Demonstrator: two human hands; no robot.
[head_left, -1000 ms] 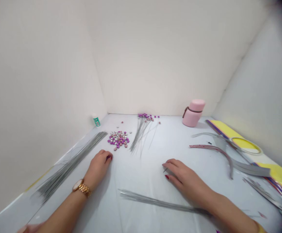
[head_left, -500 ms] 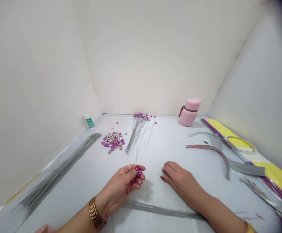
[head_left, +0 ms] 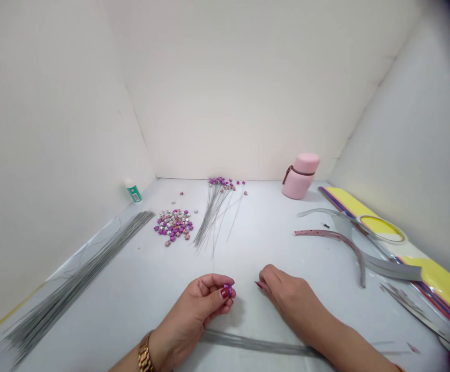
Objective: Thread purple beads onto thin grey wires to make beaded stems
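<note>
A shiny purple star [head_left: 228,288] is pinched between the thumb and fingers of my left hand [head_left: 199,305], low in the middle of the head view. To its right, apart from the star, my right hand [head_left: 289,292] is closed with thumb against fingers; whatever it may hold is too thin or hidden to make out. Below both hands a bundle of grey wires [head_left: 259,343] lies across the table, partly covered by my right forearm. A pile of purple, silver and pink stars [head_left: 174,226] lies farther off. Behind, several wires carry stars at their far ends [head_left: 219,182].
A long wire bundle [head_left: 81,281] lies along the left side, near a green-and-white bottle [head_left: 134,192]. At the back right stands a pink flask [head_left: 298,183]. Rightward lie curved strips [head_left: 327,234], a tape roll [head_left: 397,237], yellow packs [head_left: 445,281] and a scissors-like metal tool [head_left: 406,307].
My left hand, with the purple star, has come slightly lower and its grip has turned a little. My right hand has dipped slightly, its thumb now closer to the fingers. The view has shifted slightly.
</note>
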